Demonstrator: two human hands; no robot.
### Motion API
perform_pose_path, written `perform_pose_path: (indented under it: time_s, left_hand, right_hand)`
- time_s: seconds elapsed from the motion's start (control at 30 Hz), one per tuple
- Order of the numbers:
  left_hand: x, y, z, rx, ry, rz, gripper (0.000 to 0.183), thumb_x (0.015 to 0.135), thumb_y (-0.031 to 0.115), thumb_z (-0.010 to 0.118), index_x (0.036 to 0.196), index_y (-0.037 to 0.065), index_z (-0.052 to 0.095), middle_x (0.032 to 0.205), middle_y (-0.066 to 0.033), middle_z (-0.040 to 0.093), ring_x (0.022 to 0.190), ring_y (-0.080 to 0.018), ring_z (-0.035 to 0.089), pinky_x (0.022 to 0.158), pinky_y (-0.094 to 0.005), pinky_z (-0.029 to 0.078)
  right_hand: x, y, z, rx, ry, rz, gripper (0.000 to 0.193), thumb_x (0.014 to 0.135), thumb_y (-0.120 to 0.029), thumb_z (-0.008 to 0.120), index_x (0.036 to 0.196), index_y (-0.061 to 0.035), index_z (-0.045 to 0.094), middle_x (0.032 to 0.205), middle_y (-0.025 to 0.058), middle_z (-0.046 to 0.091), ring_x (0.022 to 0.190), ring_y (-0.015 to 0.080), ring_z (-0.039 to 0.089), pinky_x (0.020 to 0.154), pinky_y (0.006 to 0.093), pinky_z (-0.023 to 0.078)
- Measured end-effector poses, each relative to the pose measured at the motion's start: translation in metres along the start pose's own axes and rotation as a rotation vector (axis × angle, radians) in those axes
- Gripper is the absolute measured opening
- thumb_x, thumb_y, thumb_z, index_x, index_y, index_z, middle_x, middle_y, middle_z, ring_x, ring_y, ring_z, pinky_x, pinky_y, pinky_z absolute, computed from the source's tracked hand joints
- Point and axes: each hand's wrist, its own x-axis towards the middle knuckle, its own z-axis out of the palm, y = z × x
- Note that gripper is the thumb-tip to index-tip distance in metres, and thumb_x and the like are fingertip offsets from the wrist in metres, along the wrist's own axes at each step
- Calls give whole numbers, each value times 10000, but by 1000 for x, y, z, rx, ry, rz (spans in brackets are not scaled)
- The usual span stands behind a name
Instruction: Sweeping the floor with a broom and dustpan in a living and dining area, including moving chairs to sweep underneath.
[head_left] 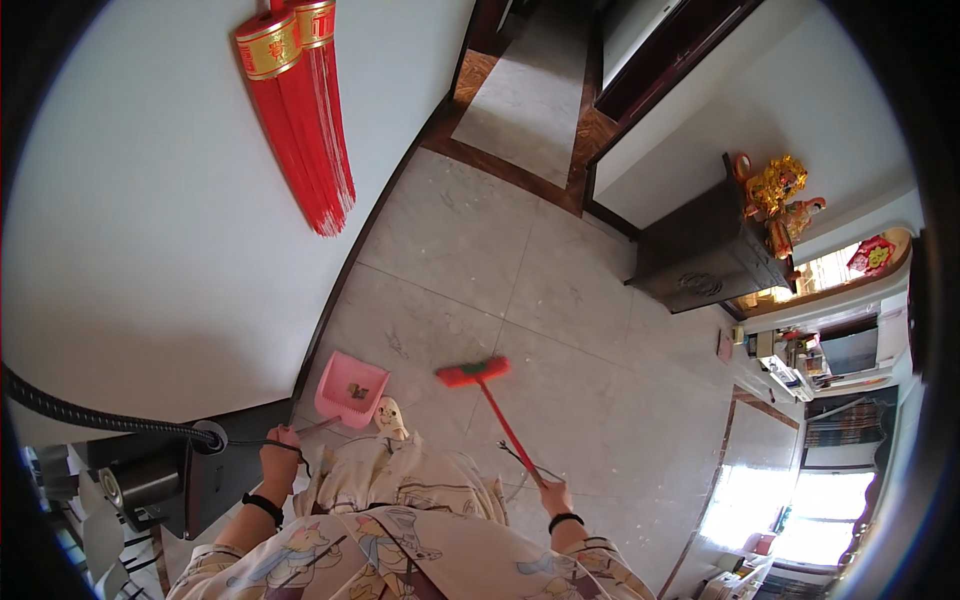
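My left hand [279,462] is closed around the handle of a pink dustpan [336,398], which is low beside the wall at the left. A small dark and pale patch shows inside the pan; I cannot make out what it is. In my right hand [556,498] is the red stick of a broom [503,428]. Its wide red head, green in the middle, rests on the tiles to the right of the dustpan, apart from it. A cream slipper [390,416] on my foot shows just next to the pan. Both wrists carry dark bands.
Grey floor tiles [440,240] run to a brown-edged doorway [520,110]. A dark wooden cabinet [700,245] with gold and red ornaments stands at the right. Red tassels [300,140] hang on the left wall. A black braided cable [110,415] crosses the left edge.
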Motion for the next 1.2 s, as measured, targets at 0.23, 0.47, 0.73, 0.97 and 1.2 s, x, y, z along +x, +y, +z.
perform_pose_path:
  time_s: [0.23, 0.47, 0.73, 0.97, 1.2]
  left_hand:
    - [45, 8, 10, 47, -41, 214, 272, 833, 184, 577, 1043, 19, 525, 810, -124, 592, 626, -218, 622, 522, -328, 498]
    - [53, 28, 13, 24, -71, 23, 280, 759, 65, 612, 1013, 22, 504, 855, -204, 595, 733, -363, 618, 621, -385, 491]
    - [23, 93, 32, -66, 92, -55, 327, 703, 37, 618, 1011, 3, 512, 899, -209, 606, 696, -329, 628, 543, -370, 515]
    - [8, 76, 63, 71, 348, -198, 300, 725, 89, 656, 992, -9, 561, 861, -166, 657, 571, -259, 650, 452, -347, 515]
    - [-2, 127, 94, -224, 475, -342, 259, 757, 72, 627, 989, 15, 529, 656, -70, 575, 431, -157, 569, 348, -275, 436]
  right_hand:
    - [-29, 3, -65, -5, 142, 35, 259, 813, -262, 596, 1052, -210, 683, 917, 175, 662, 862, 358, 638, 749, 443, 516]
    - [4, -83, -115, 20, 202, -252, 260, 822, -268, 596, 1046, -167, 680, 802, 199, 641, 738, 354, 642, 632, 427, 501]
    - [122, -322, -103, -90, 10, -733, 278, 849, -260, 524, 1094, -208, 644, 910, 150, 659, 827, 368, 625, 704, 478, 498]
    - [166, -487, -83, -500, 13, -1156, 216, 858, -164, 487, 991, -121, 652, 921, 133, 672, 835, 306, 663, 705, 428, 534]
    - [246, -492, -127, -493, 72, -1073, 225, 873, -176, 469, 1036, -193, 624, 806, 93, 677, 761, 264, 673, 601, 426, 512]
